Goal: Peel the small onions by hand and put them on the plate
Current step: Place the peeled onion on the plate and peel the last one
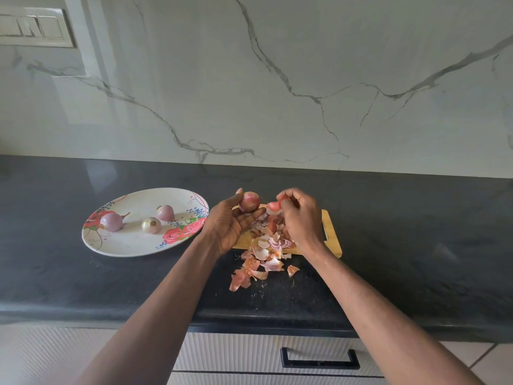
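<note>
At the far left of the dark countertop (388, 218) you have the oval flowered plate (130, 245), set a little back from the front edge. Three peeled onions lie on it: the largest peeled onion (112, 221) toward the plate's left end, a pale peeled onion (151, 225) near the middle, and a pink peeled onion (165, 212) just behind that one. They lie close together but apart from each other.

Just right of the plate, your left hand (229, 223) is turned palm up, with its fingers curled around the unpeeled onion (249, 202), which sits at the fingertips above the wooden cutting board (331, 232). The onion's skin is reddish and partly loosened.

Beside it, your right hand (298, 215) pinches a strip of pink onion skin (274, 205) between thumb and fingertips, close to the held onion. I cannot tell whether the strip is still joined to it.

Under both hands a pile of peels (263, 257) covers the board and spills over its near edge onto the countertop, toward the front edge.
</note>
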